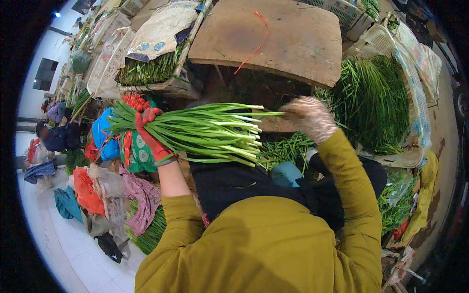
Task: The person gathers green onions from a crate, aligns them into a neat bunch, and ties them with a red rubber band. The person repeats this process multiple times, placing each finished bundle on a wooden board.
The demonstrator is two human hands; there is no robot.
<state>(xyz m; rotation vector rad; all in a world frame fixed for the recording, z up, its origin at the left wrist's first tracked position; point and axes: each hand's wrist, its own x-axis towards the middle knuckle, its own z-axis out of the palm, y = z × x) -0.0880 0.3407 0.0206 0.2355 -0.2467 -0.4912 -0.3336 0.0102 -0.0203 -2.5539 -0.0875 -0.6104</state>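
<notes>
My left hand, in a red glove, is closed around a thick bunch of green garlic chives near its leafy end. The pale cut ends point to the right. My right hand, blurred by motion, is at the tip of one stalk that sticks out past the others; whether its fingers grip the stalk is hard to tell. Beyond the bunch stands a wooden board table with a red tie lying across its front edge. Loose green leaves lie below my right hand.
At the right stands a plastic crate full of long green leaves. Another crate at the upper left holds chives under a sack. Bundles of red ties, a blue bag and a green cloth sit by my left hand. A person sits far left.
</notes>
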